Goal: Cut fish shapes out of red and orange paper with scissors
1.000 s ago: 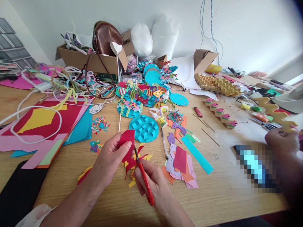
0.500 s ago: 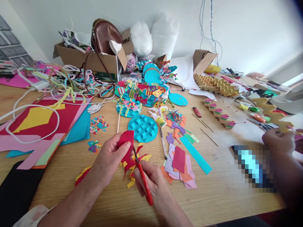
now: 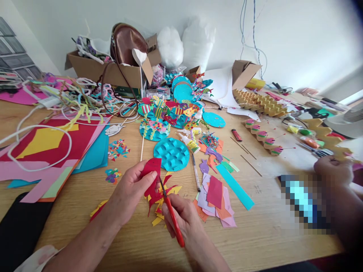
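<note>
Between thumb and fingers, my left hand [image 3: 138,185] pinches a piece of red paper [image 3: 153,165] with a rounded upper edge. My right hand [image 3: 181,213] grips red-handled scissors [image 3: 173,223], their blades at the paper's right edge. Whether the blades are fully closed is hard to make out. Beneath the paper lie red and yellow paper scraps [image 3: 157,217]. Just beyond stands a round turquoise piece with curled strips [image 3: 171,154]. More red and yellow paper [image 3: 98,209] lies by my left forearm, partly hidden by it.
Coloured paper sheets [image 3: 53,147] and tangled pipe cleaners lie left. Paper offcuts [image 3: 217,200], a pen [image 3: 196,173] and glue bottles [image 3: 190,143] lie to the right. Paper fish [image 3: 170,111] are heaped at the back. Another person's hand [image 3: 334,170] works at far right beside a blurred-out device.
Both hands keep nearly the same pose, with the paper and scissors shifted very slightly. The view has moved a touch. The other person's hand stays in about the same place.
</note>
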Available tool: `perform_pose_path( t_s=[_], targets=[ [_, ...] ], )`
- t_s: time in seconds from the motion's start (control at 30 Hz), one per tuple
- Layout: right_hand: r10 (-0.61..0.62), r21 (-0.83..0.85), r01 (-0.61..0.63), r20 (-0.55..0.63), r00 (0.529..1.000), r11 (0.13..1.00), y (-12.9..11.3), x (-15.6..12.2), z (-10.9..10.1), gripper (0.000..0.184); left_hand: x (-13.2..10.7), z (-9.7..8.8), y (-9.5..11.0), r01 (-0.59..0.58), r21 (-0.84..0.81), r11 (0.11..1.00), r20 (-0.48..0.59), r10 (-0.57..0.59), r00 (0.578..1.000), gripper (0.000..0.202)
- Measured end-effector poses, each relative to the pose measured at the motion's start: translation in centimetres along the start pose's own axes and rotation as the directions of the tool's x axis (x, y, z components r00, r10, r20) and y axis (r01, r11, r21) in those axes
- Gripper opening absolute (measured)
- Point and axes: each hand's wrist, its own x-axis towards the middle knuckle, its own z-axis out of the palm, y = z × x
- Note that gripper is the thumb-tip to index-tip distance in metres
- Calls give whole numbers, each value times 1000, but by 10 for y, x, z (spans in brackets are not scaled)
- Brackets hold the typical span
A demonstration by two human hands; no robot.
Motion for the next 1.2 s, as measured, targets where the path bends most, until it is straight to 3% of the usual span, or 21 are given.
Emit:
perform_pose_path(
  t_s=[0.33, 0.67, 0.93, 1.2],
  targets=[
    [28, -52, -28, -6, 1000, 998, -1, 2, -1, 42, 1, 0, 6, 41, -61, 997, 37, -38, 999, 12],
    [44, -1, -44, 5, 999, 999, 0, 2, -1, 38, 1, -1, 1, 42, -55, 998, 95, -37, 995, 13],
    [46, 14, -46, 6, 999, 999, 0, 2, -1, 37, 0, -2, 1, 59, -60, 996, 83, -54, 995, 13],
    [-3, -65, 3, 8, 1000, 998, 5, 0, -6, 42, 2, 3, 8, 86, -91, 992, 95, -77, 993, 15]
  ],
)
